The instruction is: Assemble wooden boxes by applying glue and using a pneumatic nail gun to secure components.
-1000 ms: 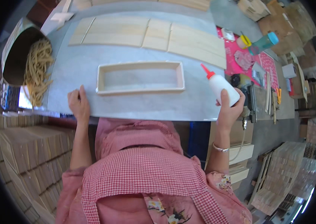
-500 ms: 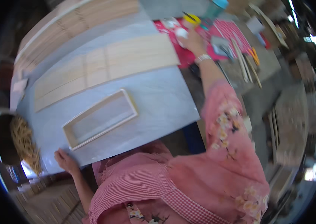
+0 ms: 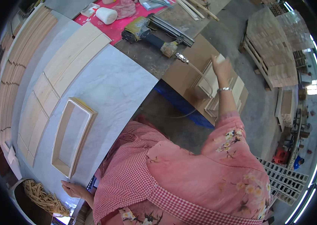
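Note:
My right hand [image 3: 222, 69] reaches over a cardboard box [image 3: 184, 69] on the right, its fingers closed around the end of a pale wooden board [image 3: 220, 59]. More pale boards [image 3: 237, 89] stand in stacks inside that box. My left hand [image 3: 74, 189] is by the table's near edge, fingers loosely stretched, holding nothing. Just beyond it, a rectangular wooden frame [image 3: 79, 142] with open middle lies on the pale blue-grey tabletop [image 3: 117, 75].
Flat wooden panels [image 3: 72, 63] lie across the table, with stacked slats [image 3: 10, 82] behind. A nail gun [image 3: 147, 35] with an air hose rests near a white glue bottle [image 3: 106, 15] on pink cloth. Tan bands [image 3: 44, 197] hang over a container at lower left.
My right hand has left the white bottle on the pink cloth and come to the boards in the cardboard box. The view has turned right; my left hand stays near the table edge.

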`<action>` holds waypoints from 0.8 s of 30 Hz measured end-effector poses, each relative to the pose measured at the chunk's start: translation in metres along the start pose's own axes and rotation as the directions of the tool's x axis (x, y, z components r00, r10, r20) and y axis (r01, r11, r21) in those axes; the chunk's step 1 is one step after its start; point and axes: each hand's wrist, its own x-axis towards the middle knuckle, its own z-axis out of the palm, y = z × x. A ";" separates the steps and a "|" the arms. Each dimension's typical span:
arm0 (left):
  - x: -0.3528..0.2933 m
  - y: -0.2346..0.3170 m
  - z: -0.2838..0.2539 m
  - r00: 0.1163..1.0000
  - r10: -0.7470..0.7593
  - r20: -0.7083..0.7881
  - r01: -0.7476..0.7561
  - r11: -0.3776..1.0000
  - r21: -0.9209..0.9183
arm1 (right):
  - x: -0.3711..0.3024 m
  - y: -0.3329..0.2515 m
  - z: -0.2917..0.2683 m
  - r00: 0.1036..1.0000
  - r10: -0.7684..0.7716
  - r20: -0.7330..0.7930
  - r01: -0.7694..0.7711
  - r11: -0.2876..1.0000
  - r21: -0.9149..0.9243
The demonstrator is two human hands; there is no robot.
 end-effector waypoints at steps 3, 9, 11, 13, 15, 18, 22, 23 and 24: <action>0.003 -0.017 0.008 0.999 -0.020 -0.038 0.020 1.000 0.010 | -0.033 0.058 0.020 0.906 0.262 0.334 -0.209 0.960 -0.186; 0.005 -0.018 0.003 0.995 -0.078 0.068 0.073 0.995 0.067 | -0.034 0.096 0.064 0.882 0.161 0.442 -0.052 0.967 -0.248; 0.004 -0.112 0.033 0.946 0.317 -0.074 -0.321 0.946 -0.052 | -0.026 0.107 0.089 0.876 -0.056 0.479 0.130 0.984 -0.124; -0.002 -0.110 0.036 0.748 0.637 -0.187 -0.661 0.740 -0.121 | -0.049 0.059 0.042 0.845 0.026 0.534 -0.160 0.966 0.205; -0.011 -0.072 0.045 0.938 0.315 -0.143 -0.340 0.917 -0.207 | -0.017 0.117 0.015 0.919 0.041 0.393 0.003 0.994 -0.111; -0.011 -0.003 0.006 0.984 0.143 -0.107 -0.164 0.960 -0.228 | -0.016 0.062 -0.004 0.995 0.092 0.030 -0.097 0.939 0.330; -0.018 0.005 -0.011 0.980 0.086 -0.181 -0.145 0.928 -0.343 | 0.014 -0.073 -0.066 0.961 -0.258 -0.102 0.272 0.811 0.517; -0.021 0.004 -0.013 0.985 0.062 -0.161 -0.125 0.901 -0.416 | 0.021 -0.100 -0.078 0.902 -0.392 -0.181 0.421 0.705 0.570; -0.027 0.003 -0.016 0.984 0.038 -0.176 -0.108 0.905 -0.412 | -0.013 -0.151 -0.106 0.826 -0.563 -0.036 0.417 0.566 0.711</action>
